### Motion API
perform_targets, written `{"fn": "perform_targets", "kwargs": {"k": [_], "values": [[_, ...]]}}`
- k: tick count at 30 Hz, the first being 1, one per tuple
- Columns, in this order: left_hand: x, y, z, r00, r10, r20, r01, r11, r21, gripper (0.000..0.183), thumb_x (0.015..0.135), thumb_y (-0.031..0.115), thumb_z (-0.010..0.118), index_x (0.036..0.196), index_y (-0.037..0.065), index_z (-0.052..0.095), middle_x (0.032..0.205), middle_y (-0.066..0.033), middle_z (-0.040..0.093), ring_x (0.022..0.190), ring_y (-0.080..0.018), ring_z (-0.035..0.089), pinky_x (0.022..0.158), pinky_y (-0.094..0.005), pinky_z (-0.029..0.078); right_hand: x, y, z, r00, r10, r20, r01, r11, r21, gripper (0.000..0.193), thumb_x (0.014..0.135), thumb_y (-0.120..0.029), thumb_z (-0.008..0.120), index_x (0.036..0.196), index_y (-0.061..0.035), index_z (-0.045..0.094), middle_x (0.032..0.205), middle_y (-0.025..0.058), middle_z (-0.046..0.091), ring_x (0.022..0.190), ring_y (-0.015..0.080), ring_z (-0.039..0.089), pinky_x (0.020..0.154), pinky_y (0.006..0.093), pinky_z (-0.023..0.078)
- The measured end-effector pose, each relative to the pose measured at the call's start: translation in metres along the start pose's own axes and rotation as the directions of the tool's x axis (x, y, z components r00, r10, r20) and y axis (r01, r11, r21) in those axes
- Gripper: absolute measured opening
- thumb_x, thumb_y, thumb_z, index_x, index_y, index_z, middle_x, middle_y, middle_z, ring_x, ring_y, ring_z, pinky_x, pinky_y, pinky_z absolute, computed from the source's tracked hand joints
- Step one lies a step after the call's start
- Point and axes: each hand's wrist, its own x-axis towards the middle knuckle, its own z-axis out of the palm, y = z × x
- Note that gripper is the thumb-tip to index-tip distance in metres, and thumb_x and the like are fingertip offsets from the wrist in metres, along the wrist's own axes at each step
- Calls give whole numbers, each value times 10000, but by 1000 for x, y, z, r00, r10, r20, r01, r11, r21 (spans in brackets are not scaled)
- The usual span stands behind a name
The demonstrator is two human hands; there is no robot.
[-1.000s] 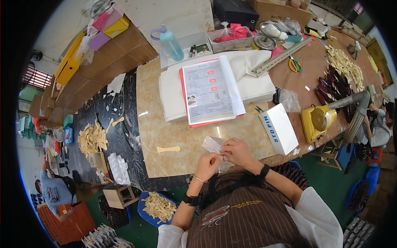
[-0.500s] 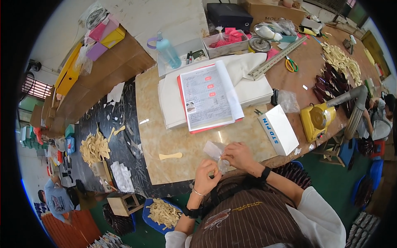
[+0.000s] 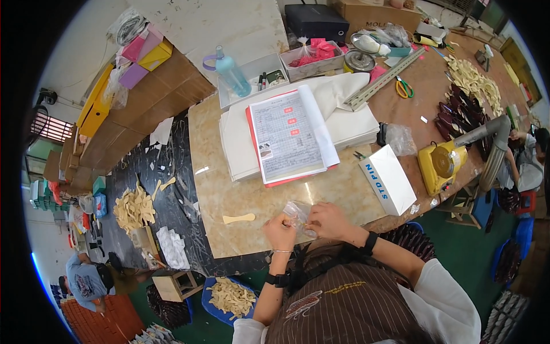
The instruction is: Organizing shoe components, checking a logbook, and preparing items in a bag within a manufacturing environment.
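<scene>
A small clear plastic bag is pinched between my two hands above the front edge of the table. My left hand has its fingers closed on the bag's left side. On the other side, my right hand grips it with bent fingers. What the bag contains, if anything, is too small to make out. To the left lies a single beige shoe-insole-shaped piece on the marbled board. A white box stands to the right of my hands, with small dark-tipped pliers or nippers by its corner.
Beyond my hands, a clipped paper sheet rests on a stack of white sheets. A yellow machine with a grey pipe stands right. Beige pieces are heaped on the black surface at left. Scissors lie far right. Another person is at lower left.
My left hand has moved up to the bag and now grips it. The bag has been drawn between both hands. The view has shifted slightly.
</scene>
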Motion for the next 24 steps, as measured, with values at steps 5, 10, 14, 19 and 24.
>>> {"fn": "perform_targets", "kwargs": {"k": [5, 10, 14, 19, 24], "values": [[0, 32, -10, 956, 292, -23, -287, 949, 127, 274, 717, 210, 749, 579, 78, 552, 566, -83, 534, 630, -282, 547, 652, -387, 384, 14, 1, -7, 989, 89, -118, -47, 947, 319, 147, 736, -188, 699, 830, -75, 689, 810, 88, 621, 895, 268, 588, 782, 386, 468], [-5, 32, -15, 976, 215, 36, -218, 966, 141, 229, 713, 244, 738, 600, 112, 589, 611, -56, 578, 729, -250, 576, 753, -377, 365, 17, 25, 0, 987, -88, 137, 18, 896, 444, 206, 779, -169, 690, 960, -72, 703, 918, 115, 669, 875, 287, 610, 782, 368, 479], [-4, 29, -22, 980, 174, 100, -176, 984, 11, 195, 672, 193, 740, 612, 92, 584, 623, -62, 582, 720, -257, 572, 721, -371, 382, 19, 30, 8, 977, -134, 166, 33, 864, 502, 175, 785, -153, 685, 936, -68, 701, 877, 106, 658, 853, 268, 610, 761, 352, 479], [-6, 46, -30, 960, 135, 245, -45, 939, -340, 182, 650, 137, 729, 667, 50, 569, 651, -81, 574, 699, -264, 572, 679, -355, 431, 24, 37, 5, 980, -36, 196, -85, 814, 575, 131, 778, -150, 700, 868, -57, 683, 830, 94, 627, 813, 242, 608, 742, 336, 475], [-14, 40, -29, 977, 109, 181, -78, 982, -170, 162, 658, 115, 714, 717, 60, 573, 680, -68, 584, 701, -257, 572, 718, -362, 426, 25, 28, 4, 981, -50, 190, -62, 841, 538, 127, 761, -150, 705, 836, -54, 668, 834, 101, 609, 801, 255, 602, 717, 350, 472]]}}
